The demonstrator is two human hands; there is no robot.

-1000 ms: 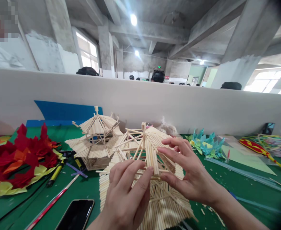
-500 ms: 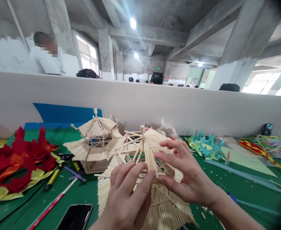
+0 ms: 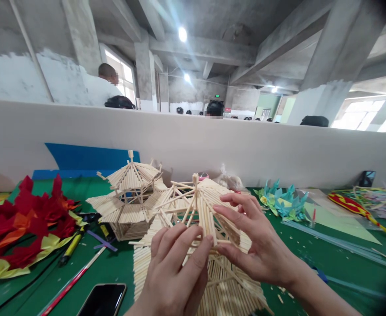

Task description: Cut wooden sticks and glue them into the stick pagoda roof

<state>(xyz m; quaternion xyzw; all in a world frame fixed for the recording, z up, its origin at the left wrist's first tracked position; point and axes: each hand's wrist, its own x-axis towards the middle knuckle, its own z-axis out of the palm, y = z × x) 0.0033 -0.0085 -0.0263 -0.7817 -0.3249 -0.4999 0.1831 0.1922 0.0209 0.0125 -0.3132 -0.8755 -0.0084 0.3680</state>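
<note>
- From my end of the head feed, little had changed: over the last second both hands kept nearly the same pose around the near stick model (image 3: 232,285), while the view tipped slightly.
- The left hand (image 3: 176,267) had its fingers bunched narrowly, and its rightmost digit had crept a touch rightward, to the lower end of the roof sticks (image 3: 207,219). I could not tell whether it pinched them.
- The right hand (image 3: 257,241) was spread wide, thumb near the lower end of those sticks, forefinger higher up at their right side.
- The near stick model stood on the green table (image 3: 331,259), between the hands, its top covered on the right and bare framing on the left.
- I judged so small a shift to be steadying or lining up rather than placing anything new.
- Beyond the white partition (image 3: 278,153), another person (image 3: 105,71) had moved rightward, which I judged irrelevant to the handwork.
</note>
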